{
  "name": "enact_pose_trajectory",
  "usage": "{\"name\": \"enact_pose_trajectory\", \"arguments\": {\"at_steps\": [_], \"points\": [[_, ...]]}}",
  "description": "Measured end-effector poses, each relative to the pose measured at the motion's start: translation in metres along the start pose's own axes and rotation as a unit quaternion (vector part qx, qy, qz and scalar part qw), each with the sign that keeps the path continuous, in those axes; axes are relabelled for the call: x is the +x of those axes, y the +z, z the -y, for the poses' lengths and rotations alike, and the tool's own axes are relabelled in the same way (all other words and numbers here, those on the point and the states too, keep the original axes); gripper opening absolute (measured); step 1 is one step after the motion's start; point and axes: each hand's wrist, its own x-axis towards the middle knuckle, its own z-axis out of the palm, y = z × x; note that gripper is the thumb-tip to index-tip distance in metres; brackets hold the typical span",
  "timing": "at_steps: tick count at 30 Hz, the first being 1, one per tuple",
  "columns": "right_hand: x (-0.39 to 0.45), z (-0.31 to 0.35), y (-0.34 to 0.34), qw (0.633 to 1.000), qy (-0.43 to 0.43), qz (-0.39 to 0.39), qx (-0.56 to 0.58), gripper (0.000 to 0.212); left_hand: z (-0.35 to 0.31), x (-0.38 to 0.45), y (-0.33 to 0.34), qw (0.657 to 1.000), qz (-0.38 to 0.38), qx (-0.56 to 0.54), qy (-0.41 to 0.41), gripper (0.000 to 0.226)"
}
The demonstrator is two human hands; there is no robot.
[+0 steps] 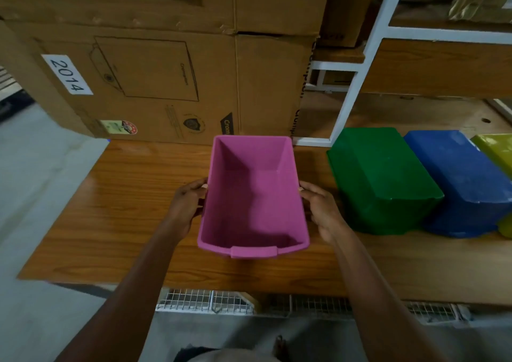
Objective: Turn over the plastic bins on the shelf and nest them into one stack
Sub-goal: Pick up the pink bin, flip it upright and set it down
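Both hands, left hand (186,205) and right hand (321,209), grip the long rims of an upright pink rectangular plastic bin (253,195) at centre, probably resting on the wooden shelf (124,209); it looks light, stiff; overturned green bin (382,179) at three o'clock

A: What stands at the back?
B: Stacked cardboard boxes (166,65); the lower one carries a white label (67,74) reading "2014" and a small sticker (119,127) near its base.
A: And to the right?
B: A white metal frame (360,65) with wood-grain panels.
A: Below the front edge?
B: White wire mesh (205,300) above a grey floor (33,167).
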Motion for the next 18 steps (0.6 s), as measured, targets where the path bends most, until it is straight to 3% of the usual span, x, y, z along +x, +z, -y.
{"name": "enact_pose_trajectory", "arguments": {"at_steps": [12, 18], "points": [[-0.038, 0.001, 0.161, 1.0, -0.012, -0.023, 0.016, 0.03, 0.001, 0.009, -0.166, 1.0, -0.015, -0.003, 0.02, 0.03], [-0.046, 0.002, 0.238, 0.999, -0.01, -0.017, 0.025, 0.032, -0.009, 0.014, -0.237, 1.0, -0.014, -0.006, 0.01, 0.04]]}}
